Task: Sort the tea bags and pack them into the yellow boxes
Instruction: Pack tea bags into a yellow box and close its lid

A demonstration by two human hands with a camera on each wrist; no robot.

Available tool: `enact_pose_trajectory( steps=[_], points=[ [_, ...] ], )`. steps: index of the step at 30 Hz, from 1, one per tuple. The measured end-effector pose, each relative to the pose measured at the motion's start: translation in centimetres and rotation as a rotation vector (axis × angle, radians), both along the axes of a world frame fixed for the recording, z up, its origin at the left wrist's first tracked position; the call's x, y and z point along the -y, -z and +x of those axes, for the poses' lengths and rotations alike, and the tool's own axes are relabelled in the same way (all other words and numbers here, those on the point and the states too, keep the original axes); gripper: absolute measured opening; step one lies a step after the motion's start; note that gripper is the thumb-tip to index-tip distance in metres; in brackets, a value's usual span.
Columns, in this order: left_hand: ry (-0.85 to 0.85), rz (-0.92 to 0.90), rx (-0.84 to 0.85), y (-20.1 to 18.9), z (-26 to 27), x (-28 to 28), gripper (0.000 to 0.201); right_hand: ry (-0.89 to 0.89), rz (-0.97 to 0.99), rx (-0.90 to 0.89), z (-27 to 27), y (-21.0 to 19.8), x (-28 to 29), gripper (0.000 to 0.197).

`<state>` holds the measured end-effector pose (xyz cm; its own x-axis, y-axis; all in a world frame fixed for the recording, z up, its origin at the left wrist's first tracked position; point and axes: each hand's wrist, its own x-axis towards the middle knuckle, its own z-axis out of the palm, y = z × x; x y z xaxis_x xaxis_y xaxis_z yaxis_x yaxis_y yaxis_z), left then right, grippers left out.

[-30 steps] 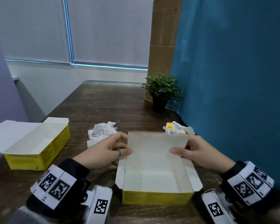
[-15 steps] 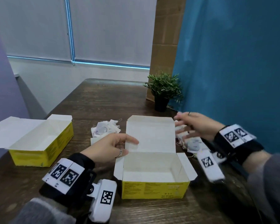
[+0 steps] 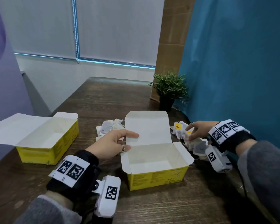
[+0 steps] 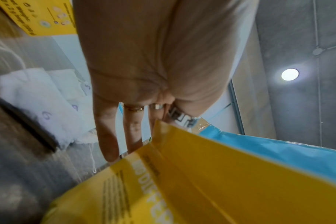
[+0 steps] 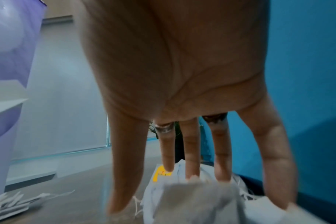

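- Right hand [image 3: 196, 130], fingers spread and straight, reaches down onto the tea bag pile [image 3: 187, 138] right of the open yellow box [image 3: 157, 175].
- Left hand [image 3: 110, 146], fingers extended, rests against the box's upright lid [image 3: 148, 126].

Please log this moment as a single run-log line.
left hand: holds near box lid open | right hand: open, fingers spread on right tea bag pile | both boxes: no tea bags visible inside
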<state>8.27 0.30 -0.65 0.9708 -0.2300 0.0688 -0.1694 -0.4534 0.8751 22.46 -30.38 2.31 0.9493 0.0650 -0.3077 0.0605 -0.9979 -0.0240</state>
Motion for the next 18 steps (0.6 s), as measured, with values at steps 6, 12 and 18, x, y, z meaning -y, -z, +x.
enact_pose_trajectory(
  steps=[6,12,18],
  points=[
    [0.016,0.039,0.006,-0.1,-0.1,-0.1,0.039,-0.063,-0.15,-0.125,-1.1,0.0,0.6,0.071],
    [-0.002,0.062,-0.024,-0.2,-0.4,-0.3,0.038,-0.081,-0.077,-0.054,-1.2,0.8,1.5,0.055],
    [-0.015,0.066,-0.04,-0.1,-0.4,-0.3,0.039,-0.194,0.356,0.076,-3.9,-5.3,1.9,0.034]
  ],
)
